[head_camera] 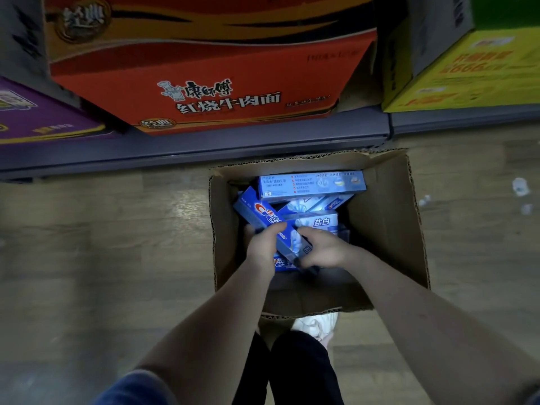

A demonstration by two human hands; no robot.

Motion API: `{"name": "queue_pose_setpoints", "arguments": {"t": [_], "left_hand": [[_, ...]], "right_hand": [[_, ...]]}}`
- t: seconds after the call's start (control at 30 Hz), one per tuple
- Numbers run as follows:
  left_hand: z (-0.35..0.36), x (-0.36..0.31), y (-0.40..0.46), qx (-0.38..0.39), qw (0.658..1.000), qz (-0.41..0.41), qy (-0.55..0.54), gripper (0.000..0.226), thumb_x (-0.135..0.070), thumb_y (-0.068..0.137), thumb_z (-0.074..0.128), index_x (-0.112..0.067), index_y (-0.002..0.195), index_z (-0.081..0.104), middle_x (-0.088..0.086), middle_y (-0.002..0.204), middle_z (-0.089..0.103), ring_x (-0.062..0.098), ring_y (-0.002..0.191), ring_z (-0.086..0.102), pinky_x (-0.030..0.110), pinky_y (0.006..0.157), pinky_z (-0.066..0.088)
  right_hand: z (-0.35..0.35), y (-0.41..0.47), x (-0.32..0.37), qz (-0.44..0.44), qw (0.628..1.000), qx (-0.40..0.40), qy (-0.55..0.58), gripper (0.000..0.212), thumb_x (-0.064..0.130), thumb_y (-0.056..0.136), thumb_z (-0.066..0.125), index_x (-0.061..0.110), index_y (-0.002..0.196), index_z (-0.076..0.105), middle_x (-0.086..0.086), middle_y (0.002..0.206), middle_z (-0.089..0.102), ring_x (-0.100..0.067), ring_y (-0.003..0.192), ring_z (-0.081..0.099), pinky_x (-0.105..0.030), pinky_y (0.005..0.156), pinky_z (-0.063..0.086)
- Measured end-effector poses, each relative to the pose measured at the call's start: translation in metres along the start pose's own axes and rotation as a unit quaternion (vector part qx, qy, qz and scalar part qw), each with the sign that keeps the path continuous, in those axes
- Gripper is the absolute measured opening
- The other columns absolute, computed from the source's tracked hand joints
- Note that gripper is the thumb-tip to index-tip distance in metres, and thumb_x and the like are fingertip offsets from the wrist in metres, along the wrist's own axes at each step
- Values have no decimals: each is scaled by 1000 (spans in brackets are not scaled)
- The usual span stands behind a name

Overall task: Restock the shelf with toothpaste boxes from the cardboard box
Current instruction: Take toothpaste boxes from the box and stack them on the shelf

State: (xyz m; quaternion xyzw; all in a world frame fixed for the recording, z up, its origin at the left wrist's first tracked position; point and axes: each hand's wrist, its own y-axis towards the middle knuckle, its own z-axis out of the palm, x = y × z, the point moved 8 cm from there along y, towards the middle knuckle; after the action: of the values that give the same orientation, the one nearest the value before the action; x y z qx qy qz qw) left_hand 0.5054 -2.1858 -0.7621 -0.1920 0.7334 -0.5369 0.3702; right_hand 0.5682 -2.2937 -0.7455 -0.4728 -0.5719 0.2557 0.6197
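The blue toothpaste box (270, 222) sits tilted inside the cardboard box (388, 217), with the left hand (261, 244) and right hand (321, 247) both wrapped around it. The other boxes lie in a messy pile, so pulling could snag one and make it slip out.

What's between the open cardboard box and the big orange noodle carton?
In the head view, the shelf's grey front edge lies between cardboard box and noodle carton.

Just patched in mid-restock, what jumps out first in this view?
The big orange noodle carton on the grey shelf fills the top of the view. Below it, an open cardboard box on the wood floor holds jumbled blue toothpaste boxes. Both hands are inside: the left hand and right hand grip one tilted toothpaste box.
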Motion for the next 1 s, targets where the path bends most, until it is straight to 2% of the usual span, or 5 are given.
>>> {"name": "queue_pose_setpoints", "arguments": {"t": [0.13, 0.37, 0.57, 0.7, 1.0], "left_hand": [[0, -3, -21, 10, 997, -13, -75, 33, -3, 82, 65, -12, 110, 49, 10, 86, 63, 20, 70, 61, 30, 66, 50], [12, -1, -69, 97, 988, -43, -114, 35, -4, 84, 64, -11, 116, 51, 12, 112, 65, 24, 96, 64, 33, 83, 52], [10, 3, -71, 115, 977, -71, -163, 33, -6, 84, 64, -13, 115, 53, 8, 99, 68, 20, 86, 65, 29, 74, 52], [3, 6, -66, 118, 981, -62, -145, 29, -8, 85, 64, -13, 111, 53, 8, 96, 68, 21, 87, 65, 31, 79, 51], [5, -1, -68, 140, 973, -71, -167, 34, -18, 86, 64, -15, 118, 52, 9, 106, 68, 20, 92, 64, 31, 74, 51]], "right_hand": [[-17, -9, 0, 8, 999, 2, 51, 42, -10, 75, 56, 12, 110, 56, -6, 90, 56, -19, 77, 55, -31, 65, 47], [-100, -49, 48, -80, 895, -376, -224, 51, 7, 81, 60, 12, 130, 47, -12, 125, 51, -31, 116, 48, -36, 98, 36], [-79, -13, 49, -27, 838, -249, -484, 77, 22, 90, 53, 8, 148, 5, -8, 151, 23, -25, 140, 21, -33, 112, 20], [-72, -7, 61, -25, 764, -256, -591, 54, 12, 92, 40, 4, 141, 21, -12, 132, 36, -29, 119, 37, -36, 97, 33], [-76, -8, 34, 43, 853, -200, -480, 56, 26, 89, 55, 13, 135, 27, -12, 120, 56, -29, 109, 57, -32, 76, 40]]}}
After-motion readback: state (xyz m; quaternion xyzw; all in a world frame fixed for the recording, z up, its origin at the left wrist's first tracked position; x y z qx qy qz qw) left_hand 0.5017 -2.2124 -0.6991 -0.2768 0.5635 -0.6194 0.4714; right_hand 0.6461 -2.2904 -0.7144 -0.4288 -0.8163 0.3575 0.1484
